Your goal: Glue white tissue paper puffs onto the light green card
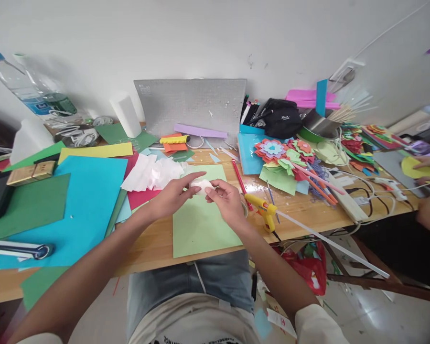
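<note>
The wad [201, 187] is small, white and rounded, its surface creased and soft-looking like crumpled tissue. It is at the middle of the frame, between the hands, above the upper part of a light green sheet [204, 234]; whether it touches the sheet cannot be told.

The right hand [225, 198] is curled, pinching the wad's right end between thumb and bent fingers. The left hand [175, 195] is half open: its forefinger reaches out straight along the far side of the wad, and its thumb lies at the left end. How firmly it grips, if at all, cannot be told.

Just up and left of the wad, loose white tissue [155, 173] lies in a crinkled heap, partly over a red sheet [143, 196]. Right of the right hand, a yellow glue gun [263, 210] lies on the table [143, 253], a long clear stick [329, 242] running from it toward the lower right.
</note>
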Demonstrator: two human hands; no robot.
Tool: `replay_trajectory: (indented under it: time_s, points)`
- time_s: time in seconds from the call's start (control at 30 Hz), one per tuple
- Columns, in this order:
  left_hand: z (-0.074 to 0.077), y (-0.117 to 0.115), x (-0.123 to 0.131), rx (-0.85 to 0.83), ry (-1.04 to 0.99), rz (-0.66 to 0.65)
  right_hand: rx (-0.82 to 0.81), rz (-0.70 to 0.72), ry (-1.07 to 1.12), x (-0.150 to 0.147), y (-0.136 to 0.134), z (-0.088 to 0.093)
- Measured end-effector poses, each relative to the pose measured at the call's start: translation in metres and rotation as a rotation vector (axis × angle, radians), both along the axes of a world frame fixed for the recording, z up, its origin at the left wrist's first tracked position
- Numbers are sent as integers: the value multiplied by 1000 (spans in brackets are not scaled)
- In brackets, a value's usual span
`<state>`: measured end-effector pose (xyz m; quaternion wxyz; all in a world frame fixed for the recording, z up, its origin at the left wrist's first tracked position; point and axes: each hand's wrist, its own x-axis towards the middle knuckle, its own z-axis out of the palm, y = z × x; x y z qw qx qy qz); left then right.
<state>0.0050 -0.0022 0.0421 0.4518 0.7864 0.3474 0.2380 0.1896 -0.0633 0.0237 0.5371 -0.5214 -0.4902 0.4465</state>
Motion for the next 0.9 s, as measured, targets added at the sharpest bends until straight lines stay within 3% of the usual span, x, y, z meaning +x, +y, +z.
replay_trajectory:
  time_s: [0.17, 0.27, 0.4, 0.5, 0.57, 0.63, 0.8, 0.9]
  points:
    - [-6, -14, 4, 31, 96, 90, -202, 162, 51, 5, -2, 8]
    - [-10, -14, 6, 94, 250, 132, -232, 156, 90, 9, 3, 6]
    - [-19, 14, 1, 573, 557, 189, -320, -32, 218, 14, 14, -7]
    - [-32, 43, 0, 861, 611, -60, -326, -110, 237, 12, 14, -16]
    - [-41, 59, 2, 885, 665, -178, -275, -111, 173, 7, 9, -18]
    - [-50, 69, 3, 855, 710, -206, -212, -73, 87, 0, 3, -18]
    - [-61, 84, -9, 822, 710, -105, -175, 66, 13, -21, -6, -24]
    - [-60, 92, -20, 830, 731, -39, -157, 52, -6, -27, -8, -32]
